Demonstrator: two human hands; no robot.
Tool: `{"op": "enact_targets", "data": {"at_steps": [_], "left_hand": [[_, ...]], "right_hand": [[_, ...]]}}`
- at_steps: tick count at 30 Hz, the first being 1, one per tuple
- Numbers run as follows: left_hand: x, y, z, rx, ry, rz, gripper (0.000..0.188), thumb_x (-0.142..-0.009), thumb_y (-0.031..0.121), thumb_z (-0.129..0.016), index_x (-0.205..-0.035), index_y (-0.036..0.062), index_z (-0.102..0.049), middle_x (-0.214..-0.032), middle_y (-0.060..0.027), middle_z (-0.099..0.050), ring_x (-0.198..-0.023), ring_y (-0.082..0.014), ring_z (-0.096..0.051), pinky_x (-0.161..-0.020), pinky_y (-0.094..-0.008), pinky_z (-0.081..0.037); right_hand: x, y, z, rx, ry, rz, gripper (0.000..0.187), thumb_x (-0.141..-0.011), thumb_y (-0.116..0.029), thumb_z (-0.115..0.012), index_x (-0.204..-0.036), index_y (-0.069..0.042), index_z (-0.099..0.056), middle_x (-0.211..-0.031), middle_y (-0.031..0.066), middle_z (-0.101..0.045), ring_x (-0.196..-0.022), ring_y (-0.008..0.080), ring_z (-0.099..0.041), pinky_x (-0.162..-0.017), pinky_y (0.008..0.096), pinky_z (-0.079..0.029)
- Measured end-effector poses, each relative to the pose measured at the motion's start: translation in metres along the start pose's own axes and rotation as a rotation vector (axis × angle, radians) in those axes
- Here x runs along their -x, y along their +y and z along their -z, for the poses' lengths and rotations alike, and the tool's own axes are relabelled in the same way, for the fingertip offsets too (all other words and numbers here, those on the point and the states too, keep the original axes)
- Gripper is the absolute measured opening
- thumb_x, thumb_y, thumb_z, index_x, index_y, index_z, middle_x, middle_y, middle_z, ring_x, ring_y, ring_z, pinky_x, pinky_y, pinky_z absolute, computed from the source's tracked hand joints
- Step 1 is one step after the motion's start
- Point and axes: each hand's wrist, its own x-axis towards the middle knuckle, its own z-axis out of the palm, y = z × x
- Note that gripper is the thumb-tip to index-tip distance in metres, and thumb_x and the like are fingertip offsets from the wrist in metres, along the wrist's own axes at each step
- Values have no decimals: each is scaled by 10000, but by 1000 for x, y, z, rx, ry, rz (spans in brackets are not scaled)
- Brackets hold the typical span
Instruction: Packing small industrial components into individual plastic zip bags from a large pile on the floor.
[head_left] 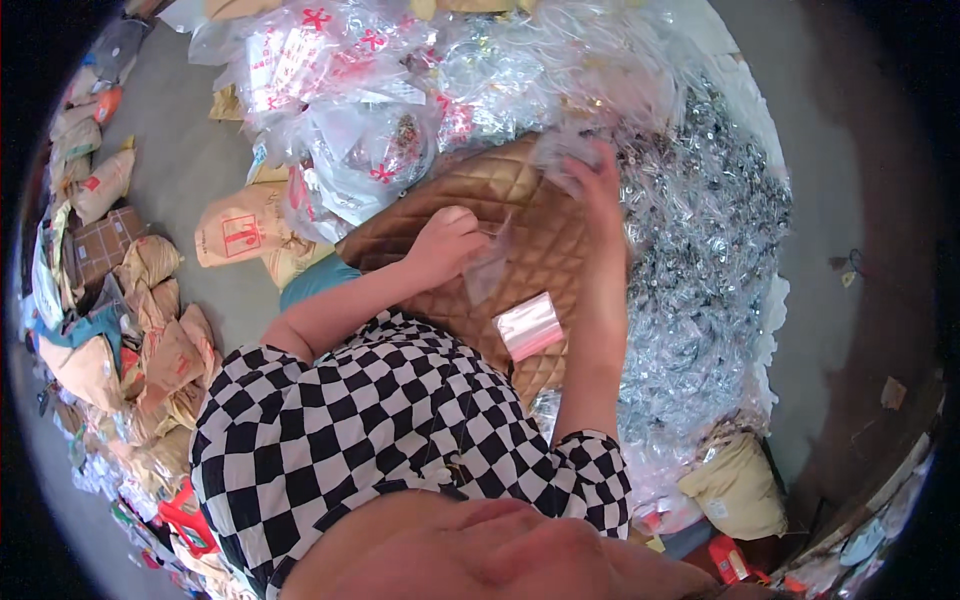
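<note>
Over a brown quilted cover (480, 200), my left hand (447, 243) is closed, pinching a small clear plastic bag (487, 275) that hangs from its fingers. My right hand (598, 185) is farther off, at the border between the cover and a heap of small clear bags. Motion smears its fingers, and a crumpled piece of clear plastic (560, 160), also blurred, hangs at them as if gripped. A flat stack of clear bags with a pink band (530, 326) lies on the cover between my forearms. What the bag in my left hand contains, if anything, is too small to see.
To the right spreads the heap of small clear packets (690, 260) with dark metallic bits. Large clear sacks with red marks (370, 150) stand at the far side. Brown paper packages (243, 228) sit to the left, with more parcels (165, 360) along the floor. A tan sack (737, 485) lies near right.
</note>
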Motion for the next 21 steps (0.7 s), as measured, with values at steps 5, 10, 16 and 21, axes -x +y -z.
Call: {"op": "enact_targets", "data": {"at_steps": [5, 10, 16, 21], "left_hand": [[18, -18, 8, 124, -116, 140, 622, -730, 130, -644, -1336, 158, -504, -887, -115, -589, -923, -302, -573, -804, -410, -459], [21, -5, 39, 201, -436, 418, 655, -785, 161, -645, -1397, 159, -412, -838, -168, -625, -838, -358, -604, -738, -448, -476], [58, -36, 29, 289, -157, 287, 318, -837, 144, -629, -1149, 90, -607, -892, -167, -625, -873, -371, -601, -736, -439, -483], [39, -34, 30, 286, 83, 251, 202, -835, 75, -602, -1033, 66, -644, -942, -156, -626, -913, -369, -598, -796, -424, -490]], "right_hand": [[-61, 3, -125, 358, -77, 125, 613, -650, -60, -751, -1218, -104, -526, -1114, 114, -594, -1023, 227, -577, -819, 336, -501], [-123, 47, -163, 995, 21, 287, 743, -605, -118, -790, -1291, -31, -519, -1155, 133, -622, -1092, 231, -569, -917, 347, -457], [-79, 70, -106, 400, -52, 85, 657, -641, -129, -782, -1250, -35, -553, -1115, 140, -644, -931, 232, -634, -812, 359, -492], [69, -9, -65, -119, -128, -314, 470, -788, -83, -710, -1234, -66, -561, -1092, 50, -623, -937, 172, -613, -779, 303, -490]]}}
